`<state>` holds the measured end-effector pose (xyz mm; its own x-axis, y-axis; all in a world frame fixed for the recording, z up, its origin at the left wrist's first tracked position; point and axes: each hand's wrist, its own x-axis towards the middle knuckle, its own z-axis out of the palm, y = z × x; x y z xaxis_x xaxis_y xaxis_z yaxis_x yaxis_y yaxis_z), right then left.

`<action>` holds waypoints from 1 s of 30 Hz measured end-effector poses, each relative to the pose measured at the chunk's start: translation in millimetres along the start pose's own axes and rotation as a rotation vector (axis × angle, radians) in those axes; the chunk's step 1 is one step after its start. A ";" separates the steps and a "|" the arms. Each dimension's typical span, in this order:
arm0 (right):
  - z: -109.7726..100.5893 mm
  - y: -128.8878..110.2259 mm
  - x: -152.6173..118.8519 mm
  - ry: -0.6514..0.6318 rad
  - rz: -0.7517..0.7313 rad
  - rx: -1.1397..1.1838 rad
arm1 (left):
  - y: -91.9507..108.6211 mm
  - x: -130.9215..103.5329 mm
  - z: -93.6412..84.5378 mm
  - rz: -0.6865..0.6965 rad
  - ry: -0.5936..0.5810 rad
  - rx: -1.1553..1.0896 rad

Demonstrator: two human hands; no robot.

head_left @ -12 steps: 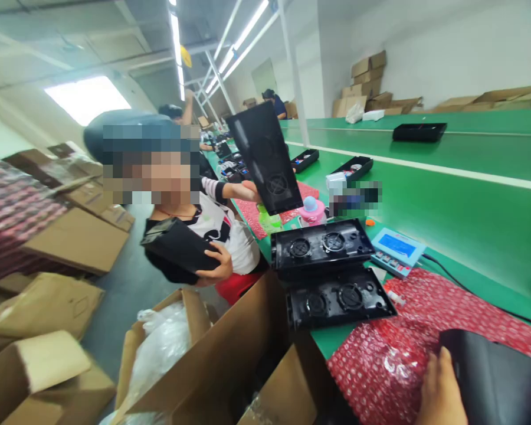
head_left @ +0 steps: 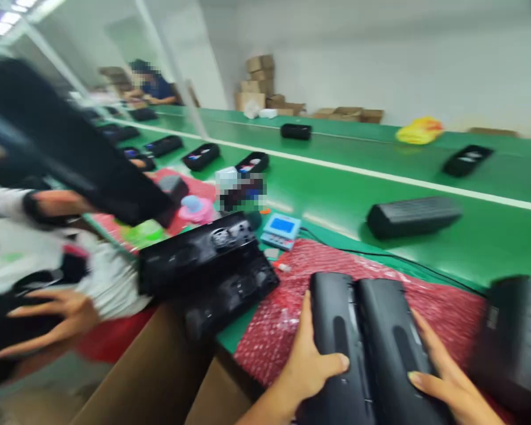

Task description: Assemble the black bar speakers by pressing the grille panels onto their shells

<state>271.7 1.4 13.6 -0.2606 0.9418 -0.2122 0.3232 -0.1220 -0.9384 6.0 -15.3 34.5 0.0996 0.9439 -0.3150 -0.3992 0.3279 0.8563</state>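
Two long black casings lie side by side on the red bubble wrap (head_left: 274, 319). My left hand (head_left: 307, 360) grips the left black casing (head_left: 331, 307), its thumb on top and fingers along the outer side. Around the right black casing (head_left: 383, 307) my right hand (head_left: 446, 378) is wrapped the same way, thumb on the upper face. Another black casing (head_left: 513, 336) stands to the right of my right hand, blurred. Open black shells (head_left: 199, 254) are stacked left of the bubble wrap.
A blue meter (head_left: 281, 230) with a black cable sits behind the wrap. Black units, one a dark casing (head_left: 411, 217), rest along the green bench (head_left: 327, 206). At the left, a co-worker's arm (head_left: 57, 203) holds a large black panel (head_left: 71, 136). Cardboard box (head_left: 128, 366) below.
The view has swung right. Both my hands now show on two casings; earlier only one hand showed, beside a single black casing. The co-worker's panel appears nearer and larger at the left.
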 end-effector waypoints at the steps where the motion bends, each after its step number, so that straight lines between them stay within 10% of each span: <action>1: 0.9 -5.8 -3.3 0.005 0.035 0.067 | 4.5 0.9 -0.1 -0.016 0.006 -0.015; 14: 8.7 -30.7 12.8 0.184 0.168 0.385 | 17.3 4.0 -3.4 0.016 0.054 0.248; 25: 5.6 -14.7 -14.1 0.178 -0.002 0.160 | 20.5 -11.1 3.9 -0.001 0.129 0.362; 30: 7.0 -23.5 -22.9 0.123 -0.312 -0.082 | 27.6 -9.0 10.4 -0.024 0.135 0.316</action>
<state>263.7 -19.5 38.6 -0.2489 0.9610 0.1206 0.3187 0.1989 -0.9267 3.6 -14.3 65.2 -0.0246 0.9287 -0.3701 -0.0938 0.3664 0.9257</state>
